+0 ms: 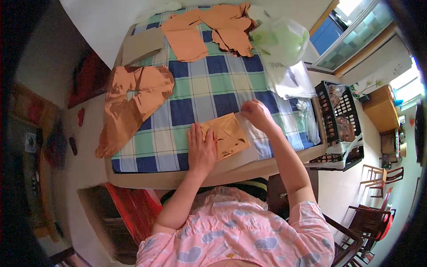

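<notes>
A flat, folded orange piece (232, 133) with dark marks lies near the front edge of the checked cloth. My left hand (202, 144) rests on its left part, fingers stretched out and flat. Beside its right edge, clear plastic film (259, 144) shows as a faint sheen over the cloth. My right hand (258, 115) is just past the far right corner of the folded piece, fingers curled into a pinch at the film's far edge; the fingertips are partly hidden.
The table's checked cloth (191, 84) carries more orange pieces (189, 42), a shiny orange piece (140, 95) at left and a grey-brown flat piece (142, 46). Clear bags (296, 82) lie at the far right below a puffed plastic bag (282, 42). Black crates (340, 111) stand right of the table.
</notes>
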{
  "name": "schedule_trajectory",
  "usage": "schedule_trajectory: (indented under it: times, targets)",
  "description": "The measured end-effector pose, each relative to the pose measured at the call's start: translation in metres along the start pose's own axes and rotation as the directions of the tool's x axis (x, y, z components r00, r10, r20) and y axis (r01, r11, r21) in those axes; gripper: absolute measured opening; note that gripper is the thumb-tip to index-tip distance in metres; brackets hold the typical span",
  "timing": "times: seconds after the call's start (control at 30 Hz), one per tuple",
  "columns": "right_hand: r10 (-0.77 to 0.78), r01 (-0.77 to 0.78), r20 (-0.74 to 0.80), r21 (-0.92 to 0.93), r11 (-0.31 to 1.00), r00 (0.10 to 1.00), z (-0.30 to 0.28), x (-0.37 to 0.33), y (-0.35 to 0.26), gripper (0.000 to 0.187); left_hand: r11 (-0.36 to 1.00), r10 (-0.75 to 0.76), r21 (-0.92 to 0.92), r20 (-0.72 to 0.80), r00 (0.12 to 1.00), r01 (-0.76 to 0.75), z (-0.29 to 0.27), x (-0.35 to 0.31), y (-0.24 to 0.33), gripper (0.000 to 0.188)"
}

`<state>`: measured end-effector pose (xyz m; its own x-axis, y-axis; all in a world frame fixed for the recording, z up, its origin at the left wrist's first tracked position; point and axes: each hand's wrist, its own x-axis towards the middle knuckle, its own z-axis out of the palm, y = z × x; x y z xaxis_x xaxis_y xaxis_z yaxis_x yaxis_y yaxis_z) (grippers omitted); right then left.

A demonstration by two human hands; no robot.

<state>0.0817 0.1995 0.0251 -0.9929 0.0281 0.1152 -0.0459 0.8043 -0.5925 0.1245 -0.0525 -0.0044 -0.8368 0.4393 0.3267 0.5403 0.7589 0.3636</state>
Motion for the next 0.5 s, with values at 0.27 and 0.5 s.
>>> schedule_trajectory:
  times: [0.27,0.5]
  targets:
    - [0.205,-0.203,-0.035,0.052,0.978,0.978,0.011,0.003,-0.002,0.012,0.998,0.028,-0.049,-0.020,0.999,-0.029,0.002,0.000,-0.001,0.042]
    - [0.174,-0.181,0.053,0.222,0.958,0.983,0.030,0.019,0.009,0.012,0.999,0.008,-0.035,0.019,1.000,-0.008,0.002,-0.001,0.002,0.041]
